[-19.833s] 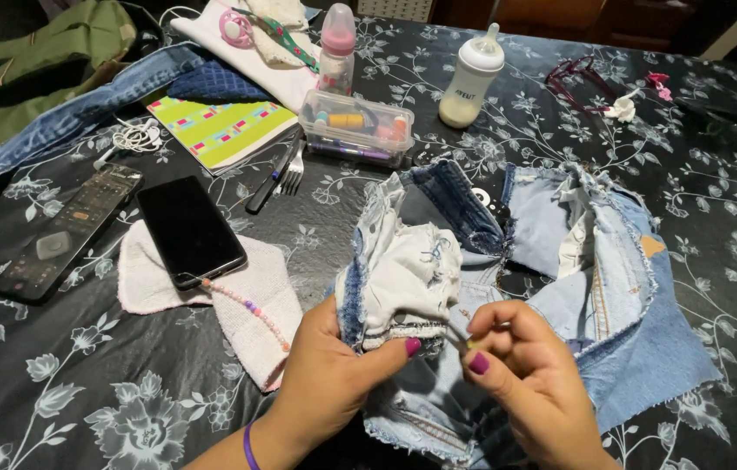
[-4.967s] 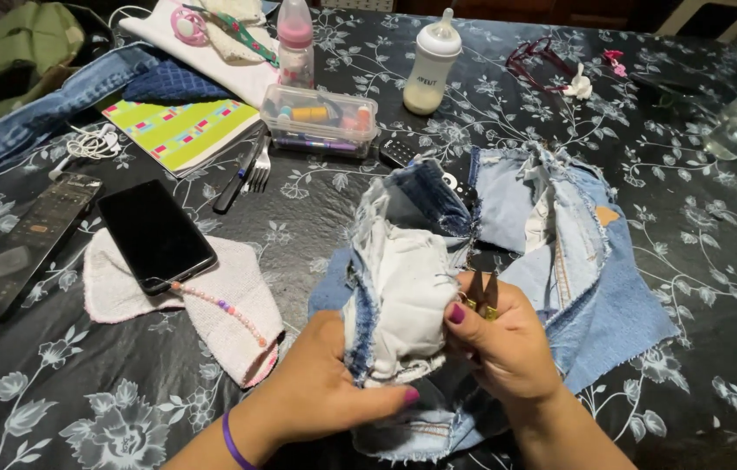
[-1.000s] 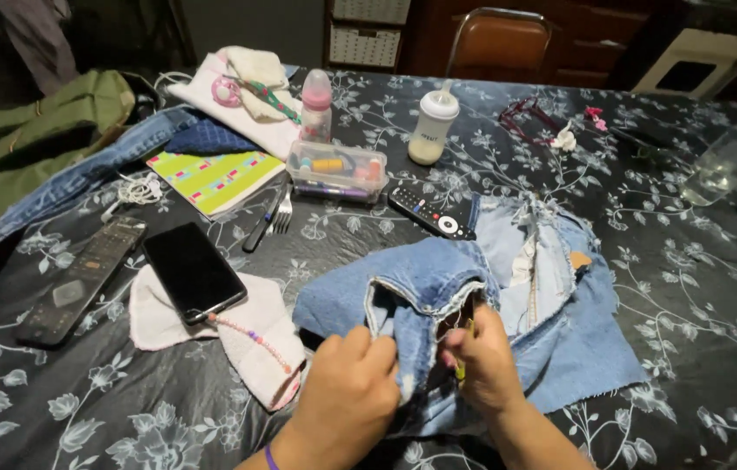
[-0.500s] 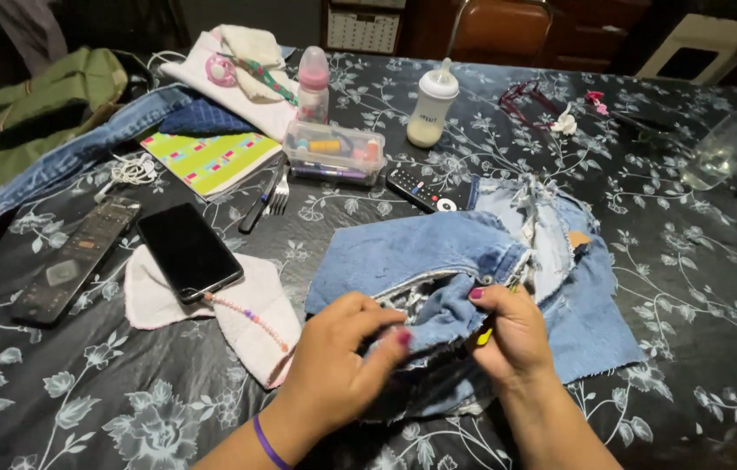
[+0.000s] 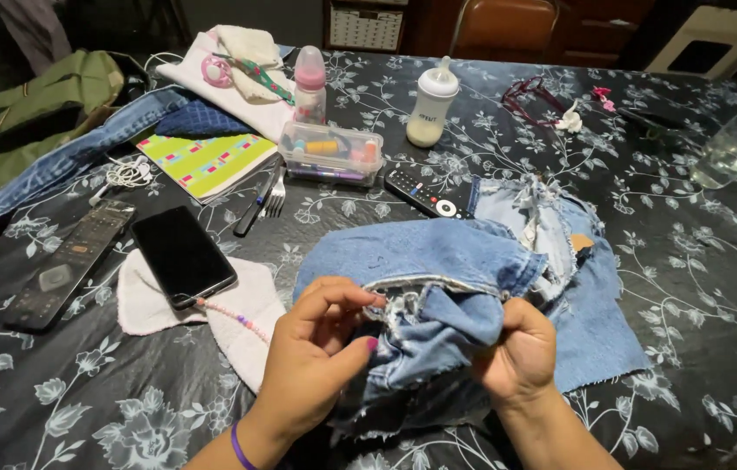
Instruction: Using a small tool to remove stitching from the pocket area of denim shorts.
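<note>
Frayed denim piece (image 5: 438, 261) bunched; left hand (image 5: 312, 361), right hand (image 5: 521, 352) fingers pinching folds.

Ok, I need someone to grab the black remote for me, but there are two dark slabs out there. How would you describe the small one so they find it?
On the black floral tablecloth, look just beyond the denim piece held in both hands. The small black remote lies there, one end under the denim. Unlike the phone, it has buttons.

From my feed the table (image 5: 716, 287) has black floral cloth; on it denim (image 5: 473, 261), phone (image 5: 182, 256), remote (image 5: 428, 193), bottle (image 5: 432, 106), notebook (image 5: 203, 163).
</note>
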